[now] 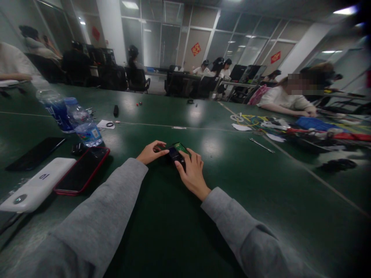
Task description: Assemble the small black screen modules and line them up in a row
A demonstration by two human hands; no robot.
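Observation:
A small dark electronic device with a green circuit board [180, 146] lies low over the table in front of me, between my two hands. At its left edge is my left hand [153, 152], the thumb tip touching the side and the fingers curled round behind. Over its right side lies my right hand [191, 170], thumb along the near edge and fingers bent over the board. The fingers cover part of the device, and its underside is hidden.
On the left are a red-cased phone [82, 172], a white power bank [37, 185], a black phone [36, 153] and two plastic bottles [84, 123]. A wrench-like metal tool [262, 145] and a cable heap [315, 131] lie right. Across the table sits a person [290, 98].

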